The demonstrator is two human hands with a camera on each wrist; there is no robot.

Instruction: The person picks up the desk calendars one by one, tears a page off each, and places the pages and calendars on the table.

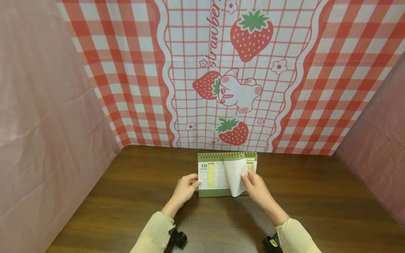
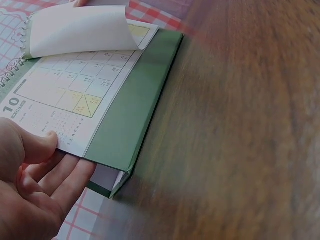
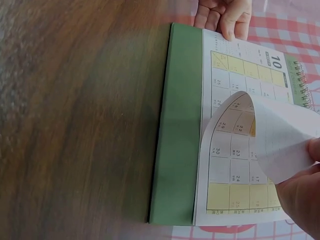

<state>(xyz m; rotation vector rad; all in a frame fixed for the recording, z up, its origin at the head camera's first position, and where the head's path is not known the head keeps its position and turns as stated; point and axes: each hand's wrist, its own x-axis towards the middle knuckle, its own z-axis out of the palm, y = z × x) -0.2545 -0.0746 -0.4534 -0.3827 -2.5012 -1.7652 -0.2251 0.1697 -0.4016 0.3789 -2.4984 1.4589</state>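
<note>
A green desk calendar [image 1: 213, 193] stands on the table, its spiral binding [image 1: 209, 155] along the top and the number 10 on the showing sheet. My left hand [image 1: 185, 188] grips the calendar's left edge; in the left wrist view the thumb [image 2: 42, 147] lies on the front and the fingers are behind the board. One page [image 1: 235, 177] curls up off the sheet, its blank white back outward. My right hand [image 1: 257, 188] pinches that page near its right edge. Part of the right hand [image 3: 302, 200] is cut off by the frame in the right wrist view.
The brown wooden table [image 1: 126, 203] spreads around the calendar. Behind it hangs a red-and-white checked cloth [image 1: 142, 88] with strawberry prints. Pink cloth [image 1: 47, 123] hangs at both sides. Black wrist cameras [image 1: 178, 238] sit by the sleeves.
</note>
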